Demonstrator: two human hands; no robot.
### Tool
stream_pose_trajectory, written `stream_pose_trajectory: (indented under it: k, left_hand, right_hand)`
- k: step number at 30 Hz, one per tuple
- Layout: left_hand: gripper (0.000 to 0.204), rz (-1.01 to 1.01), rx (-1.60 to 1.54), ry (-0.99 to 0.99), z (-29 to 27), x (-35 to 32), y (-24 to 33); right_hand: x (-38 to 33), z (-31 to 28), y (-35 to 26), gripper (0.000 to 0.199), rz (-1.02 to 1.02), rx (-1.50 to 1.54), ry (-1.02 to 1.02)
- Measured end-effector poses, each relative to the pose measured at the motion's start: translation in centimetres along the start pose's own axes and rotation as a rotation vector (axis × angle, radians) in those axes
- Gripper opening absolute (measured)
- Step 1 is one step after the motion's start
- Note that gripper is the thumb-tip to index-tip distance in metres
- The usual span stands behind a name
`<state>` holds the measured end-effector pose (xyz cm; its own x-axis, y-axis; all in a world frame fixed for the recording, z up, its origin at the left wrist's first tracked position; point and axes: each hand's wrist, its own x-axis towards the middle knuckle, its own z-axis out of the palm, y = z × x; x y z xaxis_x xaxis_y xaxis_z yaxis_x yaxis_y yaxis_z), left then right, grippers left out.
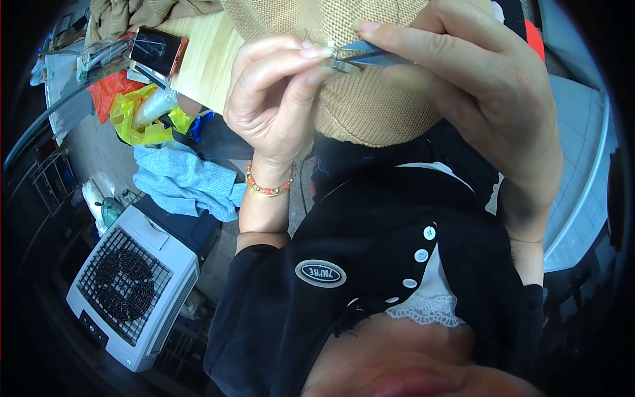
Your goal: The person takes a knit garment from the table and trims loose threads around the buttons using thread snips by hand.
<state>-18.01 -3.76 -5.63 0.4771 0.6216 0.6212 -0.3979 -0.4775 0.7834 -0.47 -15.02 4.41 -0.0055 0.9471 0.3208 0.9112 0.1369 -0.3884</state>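
A tan knitted garment (370, 109) lies across my lap and the table edge, under both hands. My left hand (274, 92) is closed, its thumb and fingertips pinched on a thin thread (307, 34) at the knit's surface. A small shiny metal piece (344, 66) shows by the left fingertips; I cannot tell what it belongs to. In my right hand (479, 73) are small thread snips (377, 58), their pointed blades apart and aimed left at the pinched fingertips. The right thumb is blurred, and the hand covers the snips' handles.
A light wooden tabletop (205, 63) at the upper left bears a dark phone (157, 51). Beside it are a yellow plastic bag (129, 119) and a blue knit (188, 178). A grey fan unit (129, 284) stands lower left. On the right is a pale plastic bin (579, 172).
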Motion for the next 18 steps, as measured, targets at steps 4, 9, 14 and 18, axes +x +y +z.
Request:
stream_pose_trajectory:
  k: [4,9,14,18]
  left_hand:
    - [0.019,0.016,-0.015,-0.012,0.4,0.42,-0.16]
    - [0.019,0.018,0.008,0.02,0.03,-0.3,-0.06]
    - [0.02,0.028,0.016,0.05,0.61,-0.24,-0.4]
    - [0.022,0.02,0.041,0.076,0.53,-0.4,-0.42]
  right_hand:
    - [0.08,-0.73,-0.26,0.029,-0.013,-0.023,-0.013]
    - [-0.11,0.2,-0.25,0.029,-0.002,0.066,-0.007]
    - [-0.24,-0.48,0.11,0.028,0.007,0.064,-0.023]
    - [-0.07,-0.39,0.1,0.027,-0.05,0.005,-0.026]
